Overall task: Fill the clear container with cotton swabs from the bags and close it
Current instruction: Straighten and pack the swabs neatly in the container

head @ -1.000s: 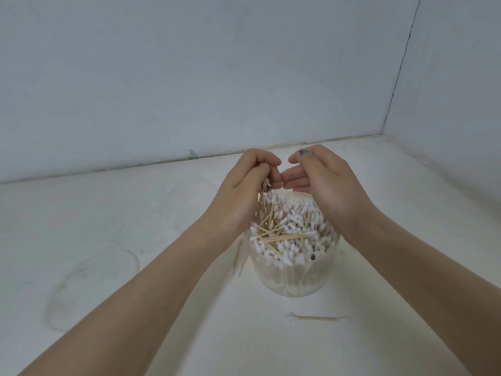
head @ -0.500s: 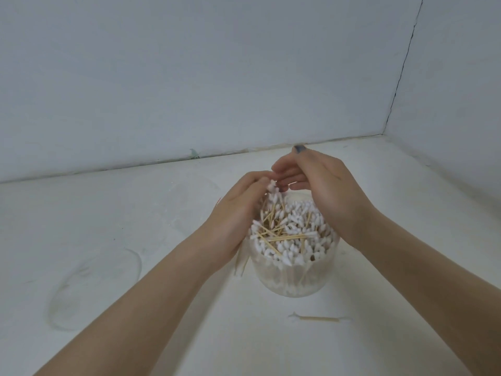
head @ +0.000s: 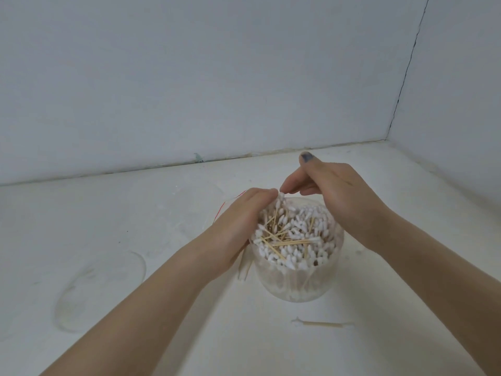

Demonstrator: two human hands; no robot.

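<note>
The clear round container (head: 296,283) stands on the white surface, packed to the brim with wooden cotton swabs (head: 298,234); several lie crosswise on top. My left hand (head: 238,226) is at the container's left rim, fingers curled round a bunch of swabs that stand at the edge. A few stick ends (head: 243,268) poke out below that hand, outside the wall. My right hand (head: 333,191) hovers over the back right rim with loose, nearly straight fingers, one fingertip touching an upright swab tip.
A clear round lid (head: 100,289) lies flat on the surface at the left. One loose swab (head: 322,324) lies in front of the container. A clear bag with a red strip (head: 225,210) lies behind my left hand. Walls meet at the back right.
My left hand has sunk from above the container to its left rim with the bunch of swabs. My right hand's fingers have straightened and spread away from the left hand.
</note>
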